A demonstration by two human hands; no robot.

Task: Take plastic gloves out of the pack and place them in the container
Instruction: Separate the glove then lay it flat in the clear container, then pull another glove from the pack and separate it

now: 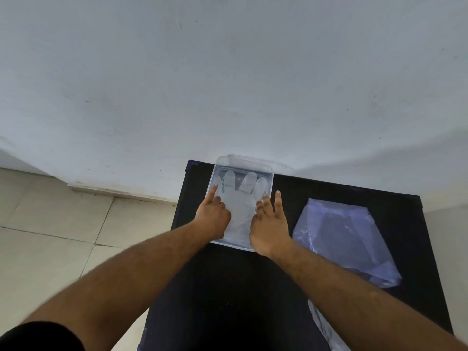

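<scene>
Your forearms reach forward over the black counter (228,287), both hands, left hand (214,216) and right hand (269,228), pressing the plastic glove (240,201) flat inside the clear container (270,184), fingers spread, gripping nothing.

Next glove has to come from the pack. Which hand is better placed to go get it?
Right, probably. The right hand rests at the clear container's right edge, and the glove pack lies just beyond it on the black table. The left hand sits at the container's far side and would have to cross over.
</scene>
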